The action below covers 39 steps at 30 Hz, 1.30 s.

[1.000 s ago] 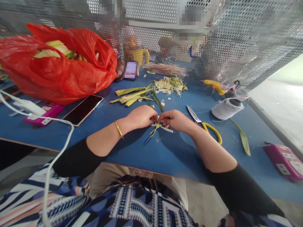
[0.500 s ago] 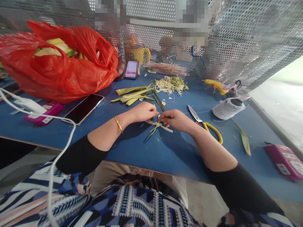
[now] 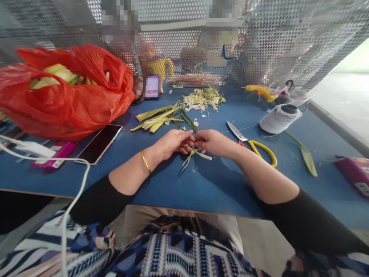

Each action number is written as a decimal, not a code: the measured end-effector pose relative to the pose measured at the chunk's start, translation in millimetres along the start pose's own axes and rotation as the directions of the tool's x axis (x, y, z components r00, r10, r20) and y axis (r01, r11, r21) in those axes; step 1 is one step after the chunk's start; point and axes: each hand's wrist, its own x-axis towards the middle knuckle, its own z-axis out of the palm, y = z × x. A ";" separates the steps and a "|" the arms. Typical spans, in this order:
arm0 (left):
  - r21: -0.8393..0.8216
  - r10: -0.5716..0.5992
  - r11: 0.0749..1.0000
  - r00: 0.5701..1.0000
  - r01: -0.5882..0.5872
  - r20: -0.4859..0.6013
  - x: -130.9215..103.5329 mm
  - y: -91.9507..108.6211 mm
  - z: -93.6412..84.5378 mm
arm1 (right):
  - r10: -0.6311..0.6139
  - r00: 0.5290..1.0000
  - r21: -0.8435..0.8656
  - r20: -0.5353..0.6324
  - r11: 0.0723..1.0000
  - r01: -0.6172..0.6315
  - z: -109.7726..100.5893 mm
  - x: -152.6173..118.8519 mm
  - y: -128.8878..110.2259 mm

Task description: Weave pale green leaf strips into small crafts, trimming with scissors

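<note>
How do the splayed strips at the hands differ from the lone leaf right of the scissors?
The strips splay in several directions; the leaf is one piece. The strips are narrow; the leaf widens into a blade. Both look yellowish green.

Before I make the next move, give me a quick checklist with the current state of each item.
1. Hands together at the work: ok; left hand and right hand meet over the leaf strips.
2. Grip on the strips: cannot tell; the fingers hide the contact.
3. Scissors beside the work: ok; they lie to the right of the right hand.
4. Loose thread clear of the scissors: not ok; it trails from the spool toward them.
5. White cable clear of both hands: ok; it runs off to the left.
6. Loose leaves at hand: ok; they lie just beyond the left hand.
</note>
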 end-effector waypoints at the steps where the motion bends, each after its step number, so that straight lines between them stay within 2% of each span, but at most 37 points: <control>1: -0.025 -0.004 1.000 1.000 0.004 0.008 0.0 -0.2 0.4 | 0.016 1.000 0.017 -0.008 1.000 -0.016 0.1 -0.1 -0.4; 4: -0.057 -0.002 0.998 1.000 0.002 0.000 -0.8 -0.9 2.4 | 0.044 0.999 0.103 -0.011 0.994 -0.043 2.1 0.4 0.7; 9: -0.005 0.032 0.999 0.999 -0.032 -0.001 -1.9 -2.5 4.5 | 0.031 0.997 0.184 -0.068 0.983 -0.018 8.3 3.4 6.6; 13: 0.013 0.035 0.999 0.999 -0.035 0.020 -0.7 -3.2 2.2 | 0.109 0.990 0.215 -0.088 0.973 -0.088 8.0 4.0 4.4; 18: 0.065 0.056 0.996 0.998 -0.059 0.040 0.2 -3.8 0.3 | 0.203 0.970 0.359 -0.136 0.923 -0.143 5.0 3.4 -2.9; 22: 0.150 0.116 0.981 0.991 -0.126 0.071 -0.2 -5.5 2.9 | 0.170 0.978 0.493 -0.124 0.866 -0.088 5.5 3.6 -5.1; 25: 0.164 0.152 0.973 0.986 -0.161 0.068 -0.3 -6.9 4.1 | 0.064 0.980 0.541 -0.191 0.840 0.050 2.4 4.3 -1.6; 28: 0.171 0.153 0.972 0.986 -0.162 0.060 -0.2 -6.9 3.2 | -0.028 0.961 0.493 -0.277 0.854 0.167 -5.5 6.2 6.4; 34: 0.211 0.164 0.961 0.983 -0.178 0.082 -0.9 -3.6 1.3 | -0.131 0.987 0.308 -0.090 0.939 0.153 -10.0 14.9 24.3; 39: 0.178 0.185 0.965 0.981 -0.192 0.057 1.5 -4.2 -0.1 | -0.154 0.977 0.208 -0.147 0.961 0.183 -0.7 20.3 29.4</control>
